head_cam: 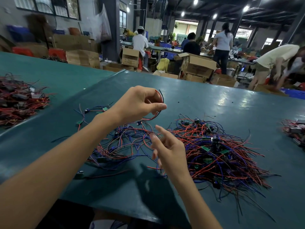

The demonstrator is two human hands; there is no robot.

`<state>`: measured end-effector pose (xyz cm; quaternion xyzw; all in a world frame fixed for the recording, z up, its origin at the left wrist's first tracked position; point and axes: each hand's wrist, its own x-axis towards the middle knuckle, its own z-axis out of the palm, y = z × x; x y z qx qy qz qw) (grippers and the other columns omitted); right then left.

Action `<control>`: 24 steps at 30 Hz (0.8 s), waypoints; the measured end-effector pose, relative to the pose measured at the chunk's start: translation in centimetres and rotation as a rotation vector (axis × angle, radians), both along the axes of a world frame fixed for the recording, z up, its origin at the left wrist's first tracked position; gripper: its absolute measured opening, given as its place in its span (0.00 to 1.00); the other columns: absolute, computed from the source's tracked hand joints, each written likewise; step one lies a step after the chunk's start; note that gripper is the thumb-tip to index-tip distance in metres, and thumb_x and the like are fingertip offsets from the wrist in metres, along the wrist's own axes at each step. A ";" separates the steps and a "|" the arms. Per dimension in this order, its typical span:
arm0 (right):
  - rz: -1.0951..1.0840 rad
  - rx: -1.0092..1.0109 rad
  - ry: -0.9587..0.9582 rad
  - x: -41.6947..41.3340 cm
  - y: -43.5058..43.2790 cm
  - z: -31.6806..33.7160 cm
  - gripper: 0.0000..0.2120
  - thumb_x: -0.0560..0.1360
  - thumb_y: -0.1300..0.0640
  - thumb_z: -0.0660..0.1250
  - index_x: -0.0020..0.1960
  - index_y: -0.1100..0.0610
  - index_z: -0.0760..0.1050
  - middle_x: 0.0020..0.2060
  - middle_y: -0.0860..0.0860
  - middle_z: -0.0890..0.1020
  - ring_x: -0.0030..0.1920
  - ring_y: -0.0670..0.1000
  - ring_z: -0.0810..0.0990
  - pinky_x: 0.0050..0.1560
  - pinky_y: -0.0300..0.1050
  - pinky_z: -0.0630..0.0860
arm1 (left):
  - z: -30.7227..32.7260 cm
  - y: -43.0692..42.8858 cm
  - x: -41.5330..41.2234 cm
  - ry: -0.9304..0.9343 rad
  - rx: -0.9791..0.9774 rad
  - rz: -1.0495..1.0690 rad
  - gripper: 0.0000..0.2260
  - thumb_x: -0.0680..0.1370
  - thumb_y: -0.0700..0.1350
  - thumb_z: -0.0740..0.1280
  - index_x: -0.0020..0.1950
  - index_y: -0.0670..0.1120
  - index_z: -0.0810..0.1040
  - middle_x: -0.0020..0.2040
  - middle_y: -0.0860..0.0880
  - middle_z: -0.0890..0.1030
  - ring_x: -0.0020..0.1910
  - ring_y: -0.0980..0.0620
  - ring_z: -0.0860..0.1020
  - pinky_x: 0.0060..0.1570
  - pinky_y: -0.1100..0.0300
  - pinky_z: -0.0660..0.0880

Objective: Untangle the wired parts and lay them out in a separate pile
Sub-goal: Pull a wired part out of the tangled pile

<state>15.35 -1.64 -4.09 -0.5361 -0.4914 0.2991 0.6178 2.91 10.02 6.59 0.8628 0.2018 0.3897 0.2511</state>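
Over the far edge of the tangle (214, 151), my left hand (140, 103) pinched one part's wires (161, 96); my right hand (166, 147) hovered relaxed, empty. A yank, I judged, could drag snagged neighbours along.

Overhead glare, blurred, warped edges

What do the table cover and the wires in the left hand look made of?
Table cover: probably vinyl or coated sheet, glossy teal; lamp glare shows on it. Wires, pinched by the left hand: red and black plastic-looking insulation, bending freely.
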 end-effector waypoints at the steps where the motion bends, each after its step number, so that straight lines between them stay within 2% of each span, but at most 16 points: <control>1: 0.018 -0.017 -0.018 -0.2 0.6 0.7 0.17 0.78 0.53 0.73 0.65 0.47 0.78 0.31 0.52 0.77 0.25 0.48 0.74 0.25 0.36 0.69 | 0.0 -0.3 0.2 -0.014 -0.038 -0.031 0.06 0.75 0.47 0.76 0.44 0.46 0.83 0.36 0.51 0.85 0.35 0.55 0.84 0.38 0.64 0.79; 3: 0.039 -0.047 -0.033 -0.5 1.6 1.7 0.17 0.76 0.52 0.74 0.64 0.45 0.79 0.32 0.49 0.77 0.28 0.48 0.74 0.27 0.37 0.68 | 0.0 -0.8 0.6 -0.035 -0.120 -0.072 0.05 0.75 0.47 0.76 0.44 0.48 0.82 0.36 0.51 0.85 0.35 0.55 0.84 0.37 0.63 0.79; 5: 0.009 -0.027 -0.040 -0.6 2.1 2.3 0.11 0.77 0.54 0.74 0.59 0.51 0.83 0.32 0.48 0.79 0.29 0.48 0.74 0.29 0.39 0.68 | -0.1 -1.1 0.9 -0.066 -0.204 -0.095 0.05 0.76 0.46 0.75 0.44 0.47 0.82 0.36 0.52 0.85 0.36 0.54 0.85 0.35 0.61 0.79; 7: 0.001 0.017 -0.007 -0.4 2.1 2.8 0.06 0.77 0.57 0.74 0.53 0.56 0.86 0.32 0.51 0.79 0.26 0.46 0.73 0.27 0.38 0.68 | 0.0 -1.5 1.0 -0.134 -0.289 -0.114 0.05 0.77 0.46 0.74 0.45 0.45 0.82 0.37 0.50 0.85 0.37 0.52 0.85 0.36 0.59 0.80; 9: 0.056 0.049 0.107 0.0 1.7 3.5 0.06 0.77 0.57 0.74 0.47 0.61 0.85 0.32 0.55 0.80 0.27 0.49 0.73 0.23 0.39 0.67 | 0.3 -1.6 0.7 -0.148 -0.316 -0.110 0.10 0.78 0.49 0.71 0.50 0.42 0.83 0.42 0.47 0.86 0.41 0.50 0.85 0.41 0.57 0.80; 11: 0.122 0.058 0.271 0.6 1.2 4.3 0.09 0.77 0.56 0.73 0.40 0.60 0.84 0.32 0.55 0.80 0.28 0.52 0.72 0.23 0.40 0.65 | 0.4 -1.6 0.3 -0.052 -0.334 -0.110 0.19 0.77 0.56 0.68 0.55 0.41 0.83 0.47 0.45 0.86 0.45 0.51 0.85 0.47 0.55 0.81; 13: 0.140 0.045 0.383 1.3 0.8 4.8 0.13 0.76 0.53 0.73 0.35 0.56 0.82 0.30 0.53 0.78 0.27 0.51 0.72 0.26 0.39 0.65 | -0.1 -1.6 -0.3 0.074 -0.417 -0.140 0.20 0.76 0.59 0.67 0.55 0.44 0.84 0.47 0.45 0.86 0.45 0.54 0.84 0.47 0.55 0.82; 16: 0.115 0.031 0.426 2.0 0.3 4.8 0.13 0.75 0.51 0.73 0.34 0.56 0.81 0.28 0.52 0.78 0.26 0.49 0.72 0.27 0.40 0.63 | -2.1 -2.3 -1.0 0.047 -0.658 -0.255 0.12 0.76 0.53 0.70 0.54 0.48 0.86 0.46 0.49 0.87 0.41 0.53 0.84 0.42 0.58 0.83; 19: 0.087 -0.037 0.394 2.4 0.0 4.2 0.14 0.74 0.50 0.75 0.33 0.56 0.81 0.28 0.54 0.75 0.26 0.50 0.69 0.28 0.40 0.62 | -4.3 -3.4 -1.1 -0.059 -0.823 -0.252 0.10 0.72 0.48 0.75 0.51 0.49 0.87 0.46 0.45 0.87 0.40 0.53 0.84 0.39 0.61 0.82; 24: 0.092 -0.139 0.355 3.0 -0.1 3.5 0.11 0.75 0.53 0.75 0.38 0.59 0.83 0.31 0.57 0.76 0.28 0.50 0.68 0.28 0.42 0.62 | -7.0 -4.5 -0.1 -0.080 -0.918 -0.205 0.15 0.73 0.57 0.73 0.48 0.46 0.87 0.44 0.41 0.85 0.43 0.50 0.83 0.44 0.57 0.81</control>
